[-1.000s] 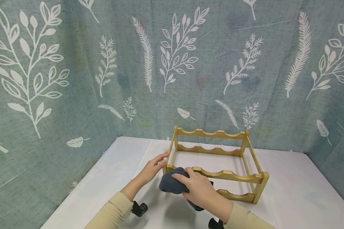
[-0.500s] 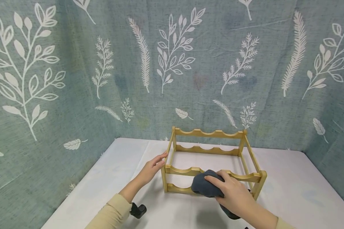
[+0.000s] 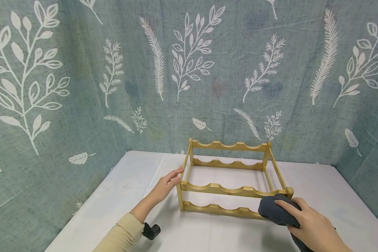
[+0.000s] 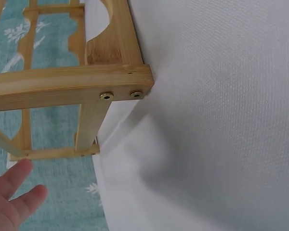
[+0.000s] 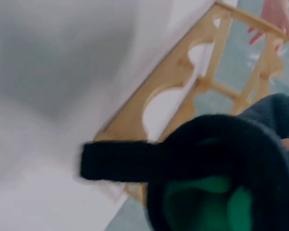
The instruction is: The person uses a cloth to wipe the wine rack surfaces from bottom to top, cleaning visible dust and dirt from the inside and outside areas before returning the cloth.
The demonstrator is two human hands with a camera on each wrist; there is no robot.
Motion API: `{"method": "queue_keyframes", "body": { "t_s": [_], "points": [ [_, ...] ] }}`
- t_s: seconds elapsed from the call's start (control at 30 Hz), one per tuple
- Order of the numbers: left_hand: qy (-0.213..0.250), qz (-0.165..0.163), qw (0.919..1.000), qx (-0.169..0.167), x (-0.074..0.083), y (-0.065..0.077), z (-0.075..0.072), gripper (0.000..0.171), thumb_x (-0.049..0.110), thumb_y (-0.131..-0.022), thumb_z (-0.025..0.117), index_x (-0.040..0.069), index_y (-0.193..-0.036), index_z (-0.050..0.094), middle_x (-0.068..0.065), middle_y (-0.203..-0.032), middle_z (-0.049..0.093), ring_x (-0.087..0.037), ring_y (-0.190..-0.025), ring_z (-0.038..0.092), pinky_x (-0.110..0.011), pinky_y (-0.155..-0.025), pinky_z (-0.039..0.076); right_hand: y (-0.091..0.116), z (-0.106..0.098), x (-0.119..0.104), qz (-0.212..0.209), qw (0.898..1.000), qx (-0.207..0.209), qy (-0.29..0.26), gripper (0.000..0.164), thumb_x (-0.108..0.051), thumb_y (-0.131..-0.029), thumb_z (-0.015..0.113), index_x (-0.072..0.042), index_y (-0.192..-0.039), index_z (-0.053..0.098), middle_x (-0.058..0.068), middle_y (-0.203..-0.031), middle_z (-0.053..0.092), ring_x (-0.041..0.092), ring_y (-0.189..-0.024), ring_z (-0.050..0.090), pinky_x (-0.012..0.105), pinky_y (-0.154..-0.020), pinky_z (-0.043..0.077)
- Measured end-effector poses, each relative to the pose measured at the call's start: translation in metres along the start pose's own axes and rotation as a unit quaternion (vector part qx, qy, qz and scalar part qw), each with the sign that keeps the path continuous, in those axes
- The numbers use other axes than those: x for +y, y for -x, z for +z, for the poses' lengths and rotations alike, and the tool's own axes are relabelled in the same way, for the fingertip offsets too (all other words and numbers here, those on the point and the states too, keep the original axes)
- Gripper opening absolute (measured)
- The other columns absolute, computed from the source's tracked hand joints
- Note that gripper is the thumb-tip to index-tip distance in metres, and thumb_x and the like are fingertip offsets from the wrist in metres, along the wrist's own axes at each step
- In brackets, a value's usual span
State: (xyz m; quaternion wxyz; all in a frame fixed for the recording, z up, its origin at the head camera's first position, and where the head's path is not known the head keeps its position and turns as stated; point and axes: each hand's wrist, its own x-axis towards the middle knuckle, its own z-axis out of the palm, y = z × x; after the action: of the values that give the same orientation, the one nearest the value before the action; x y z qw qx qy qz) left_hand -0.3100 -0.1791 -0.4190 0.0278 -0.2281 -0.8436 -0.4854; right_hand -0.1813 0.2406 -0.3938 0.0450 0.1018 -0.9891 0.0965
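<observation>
From where I stand, the person's right hand (image 3: 315, 224) has thumb and fingers curled round a dark navy, soft-looking fabric article (image 3: 275, 210), gripping it from above. The article juts out ahead and to the left of that hand, with another length of it hanging below the palm. From the right wrist, a rounded opening with a green lining (image 5: 207, 204) shows, and a blunt dark band (image 5: 120, 161) sticks out beside it, both blurred.

Ahead of the two hands and between them stands a light golden wooden rack (image 3: 236, 191), upright, with scalloped rails along its front and back. The fabric article overlaps its front right corner; I cannot tell whether they touch. A shadow lies on the white, fine-textured table (image 3: 233, 234) beneath the article, which the right hand holds above the surface.

The left hand (image 3: 165, 185) grips nothing: its fingers reach out relaxed, tips at the rack's near left side rail. Two round metal bolts (image 4: 106, 96) show at a rack corner near that hand. Behind its wrist come a beige sleeve (image 3: 121, 234) and a small black fitting (image 3: 152, 231). Beyond both hands hangs a grey-green curtain (image 3: 220, 87) printed with white leaves.
</observation>
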Motion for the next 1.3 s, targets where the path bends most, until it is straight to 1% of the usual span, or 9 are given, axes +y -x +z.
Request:
{"method": "queue_keyframes", "body": {
  "t_s": [0.17,0.27,0.37,0.53,0.73,0.9,1.03,1.13,1.3],
  "points": [
    [-0.008,-0.001,1.0000,-0.001,-0.001,0.001,-0.001,0.040,0.024,-0.098,0.042,0.008,-0.134,0.045,-0.006,-0.146,0.033,-0.034,-0.131,0.033,-0.054,-0.106,0.023,0.005,0.002,0.011,0.011,1.000,-0.018,0.010,0.069,-0.021,-0.065,0.080,-0.022,-0.128,0.052,0.013,-0.109,0.051,0.023,-0.077,0.060,0.039,-0.055,0.049],
    [-0.008,-0.005,0.9999,-0.004,0.000,0.002,-0.002,0.041,0.024,-0.098,0.042,0.008,-0.135,0.045,-0.006,-0.146,0.033,-0.034,-0.131,0.033,-0.054,-0.106,0.023,0.004,0.002,-0.005,-0.025,0.999,-0.019,0.020,0.069,-0.021,-0.065,0.081,-0.025,-0.127,0.053,0.013,-0.111,0.051,0.023,-0.079,0.060,0.038,-0.056,0.050],
    [-0.007,-0.005,0.9999,-0.008,0.001,0.003,-0.003,0.042,0.025,-0.098,0.041,0.007,-0.136,0.044,-0.006,-0.146,0.032,-0.034,-0.132,0.033,-0.054,-0.107,0.022,-0.001,0.000,-0.036,-0.096,0.995,-0.004,0.011,0.068,-0.022,-0.066,0.080,-0.028,-0.128,0.052,0.014,-0.115,0.051,0.025,-0.083,0.061,0.035,-0.056,0.050],
    [-0.005,-0.002,0.9999,-0.009,0.000,0.004,-0.004,0.042,0.026,-0.098,0.041,0.007,-0.136,0.044,-0.006,-0.146,0.032,-0.035,-0.132,0.033,-0.054,-0.107,0.021,-0.018,0.004,-0.095,-0.236,0.968,0.082,-0.015,0.065,-0.019,-0.068,0.078,-0.029,-0.128,0.052,0.010,-0.114,0.054,0.025,-0.085,0.062,0.031,-0.055,0.050],
    [-0.004,-0.001,0.9999,-0.010,0.000,0.004,-0.004,0.041,0.025,-0.098,0.041,0.010,-0.136,0.044,-0.007,-0.146,0.032,-0.035,-0.132,0.032,-0.055,-0.106,0.023,-0.055,0.025,-0.153,-0.308,0.937,0.163,-0.022,0.058,-0.021,-0.068,0.079,-0.027,-0.122,0.057,0.009,-0.107,0.057,0.020,-0.080,0.063,0.029,-0.058,0.053],
    [-0.001,-0.012,0.9996,-0.026,0.019,0.007,-0.006,0.041,0.020,-0.099,0.039,0.007,-0.137,0.041,-0.012,-0.147,0.029,-0.038,-0.132,0.030,-0.056,-0.105,0.024,-0.076,0.037,-0.181,-0.323,0.934,0.150,-0.015,0.058,-0.022,-0.071,0.077,-0.026,-0.124,0.056,0.012,-0.114,0.056,0.023,-0.080,0.063,0.029,-0.059,0.053],
    [-0.005,-0.013,0.9996,-0.023,0.017,0.005,-0.005,0.041,0.023,-0.099,0.040,0.008,-0.137,0.041,-0.011,-0.147,0.030,-0.039,-0.131,0.031,-0.057,-0.104,0.025,-0.085,0.043,-0.191,-0.318,0.940,0.125,-0.002,0.061,-0.024,-0.073,0.077,-0.028,-0.128,0.052,0.012,-0.117,0.055,0.023,-0.082,0.063,0.029,-0.061,0.052],
    [-0.005,-0.008,0.9998,-0.020,0.001,0.001,-0.002,0.042,0.029,-0.098,0.040,0.013,-0.137,0.042,-0.006,-0.147,0.031,-0.036,-0.132,0.032,-0.057,-0.104,0.024,-0.085,0.047,-0.188,-0.308,0.941,0.142,0.015,0.062,-0.024,-0.071,0.078,-0.028,-0.127,0.053,0.012,-0.114,0.056,0.024,-0.079,0.062,0.028,-0.057,0.052],
    [-0.006,-0.011,0.9999,-0.010,0.000,0.002,-0.002,0.041,0.027,-0.098,0.041,0.012,-0.136,0.044,-0.006,-0.146,0.034,-0.035,-0.131,0.034,-0.057,-0.105,0.023,-0.073,0.046,-0.166,-0.287,0.941,0.177,0.030,0.061,-0.022,-0.067,0.080,-0.028,-0.123,0.055,0.012,-0.107,0.056,0.024,-0.071,0.061,0.028,-0.050,0.050]
  ]
}}
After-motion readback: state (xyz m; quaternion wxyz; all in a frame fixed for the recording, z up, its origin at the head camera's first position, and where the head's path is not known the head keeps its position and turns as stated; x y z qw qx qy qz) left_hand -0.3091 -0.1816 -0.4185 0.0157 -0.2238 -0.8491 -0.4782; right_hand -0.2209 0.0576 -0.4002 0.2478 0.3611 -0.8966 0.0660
